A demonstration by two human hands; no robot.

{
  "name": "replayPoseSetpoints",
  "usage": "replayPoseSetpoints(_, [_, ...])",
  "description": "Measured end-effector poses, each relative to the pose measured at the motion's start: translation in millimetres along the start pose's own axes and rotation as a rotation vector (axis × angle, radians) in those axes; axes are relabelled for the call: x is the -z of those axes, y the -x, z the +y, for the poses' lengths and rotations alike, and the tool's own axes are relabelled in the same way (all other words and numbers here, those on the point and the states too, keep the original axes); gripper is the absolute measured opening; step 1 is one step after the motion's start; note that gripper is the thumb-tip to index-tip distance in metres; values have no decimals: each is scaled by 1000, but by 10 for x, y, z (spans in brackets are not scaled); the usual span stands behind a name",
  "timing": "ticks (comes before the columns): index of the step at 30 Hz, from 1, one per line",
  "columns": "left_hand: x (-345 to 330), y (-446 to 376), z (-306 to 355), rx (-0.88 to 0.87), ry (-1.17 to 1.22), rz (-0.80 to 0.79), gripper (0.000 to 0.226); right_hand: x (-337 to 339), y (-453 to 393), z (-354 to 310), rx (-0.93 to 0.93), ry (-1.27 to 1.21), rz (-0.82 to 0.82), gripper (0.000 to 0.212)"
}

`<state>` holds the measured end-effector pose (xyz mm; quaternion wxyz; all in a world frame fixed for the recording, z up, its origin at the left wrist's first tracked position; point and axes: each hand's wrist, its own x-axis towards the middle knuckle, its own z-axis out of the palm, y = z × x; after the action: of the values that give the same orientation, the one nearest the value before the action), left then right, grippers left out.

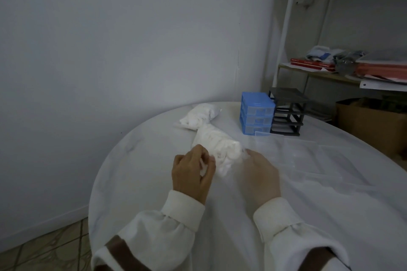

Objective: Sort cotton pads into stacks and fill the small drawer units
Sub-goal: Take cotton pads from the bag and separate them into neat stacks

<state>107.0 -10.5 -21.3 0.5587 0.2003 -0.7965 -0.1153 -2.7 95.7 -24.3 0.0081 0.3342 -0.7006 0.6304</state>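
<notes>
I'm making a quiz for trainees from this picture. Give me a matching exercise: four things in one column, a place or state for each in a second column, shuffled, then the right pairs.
Things:
1. blue unit
2. black frame
3. near bag
4. far bag

Places or states:
A. held by both hands
B. drawers in place, left of the dark one
C. lies untouched near the table's far edge
D. slots empty

Pairs: 1-B, 2-D, 3-A, 4-C. The left hand pinches the near bag; the right hand holds its other side.
</notes>
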Motion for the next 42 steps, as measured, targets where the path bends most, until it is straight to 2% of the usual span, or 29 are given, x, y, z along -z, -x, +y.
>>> replayPoseSetpoints(2, [-37,8,-10,14,76,-101,31,15,-3,-78,-109,-212,-61,23])
replayPoseSetpoints(5, [-112,36,-47,-24,173,-236,68,44,-12,-139,-161,-321,-124,26])
replayPoseSetpoints(7, [-120,51,-66,-53,198,-327,90,81,-42,-162,-184,-385,-120,31])
replayPoseSetpoints(10, [-101,34,-62,-110,149,-435,109,138,-107,-170,-283,-479,-86,28])
replayPoseSetpoints(13, [-133,28,-98,-162,23,-370,96,160,-129,-142,-349,-478,-92,23])
replayPoseSetpoints(16, [-192,40,-203,-181,-58,-275,87,167,-128,-97,-195,-219,15,12])
replayPoseSetpoints(19, [-223,66,-243,-119,-1,-300,87,225,-133,-102,-59,-117,124,27])
replayPoseSetpoints(24, [-256,90,-265,-204,-97,-311,61,172,-80,-118,-38,-75,-48,23])
replayPoseSetpoints(28, [-275,86,-299,-206,-84,-270,57,151,-87,-68,-172,-92,-75,31])
replayPoseSetpoints(34, [-261,82,-239,-226,25,-286,55,162,-105,-45,-109,116,-95,29])
replayPoseSetpoints(39, [-243,72,-227,-201,58,-267,51,120,-93,-57,-95,27,-150,45])
replayPoseSetpoints(42, [-243,82,-241,-201,78,-284,52,141,-101,-37,-90,12,-161,45])
